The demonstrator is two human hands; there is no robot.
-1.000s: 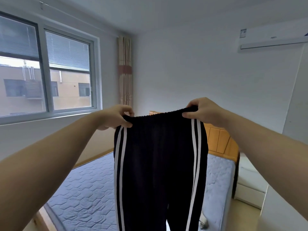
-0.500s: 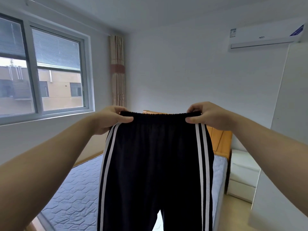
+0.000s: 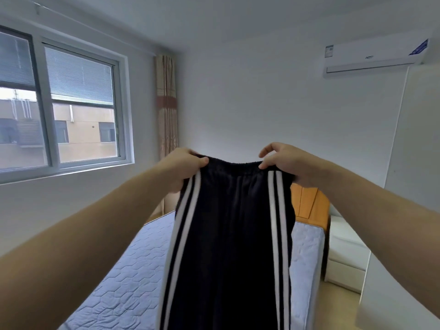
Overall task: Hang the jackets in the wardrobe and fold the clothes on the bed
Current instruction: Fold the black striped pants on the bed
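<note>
Above the bed [image 3: 133, 277], dark track pants [image 3: 228, 246] with 2 white stripes per side hang by the waistband, pinched by the left hand [image 3: 184, 166] and right hand [image 3: 288, 164].

Bare left hand [image 3: 184, 169] and right hand [image 3: 294, 164], forearms bare to frame edge.

**Head count of the room**

Two hands are in view, a left hand [image 3: 184, 166] and a right hand [image 3: 289, 164]. There is one pair of dark track pants [image 3: 228, 234] with four white stripes [image 3: 272, 210], two down each side. The room has one mattress [image 3: 133, 270], one wooden headboard [image 3: 309, 203], one window [image 3: 78, 106] with two sashes showing, one curtain [image 3: 166, 108], one air conditioner [image 3: 373, 59] and one white nightstand [image 3: 345, 253].
</note>
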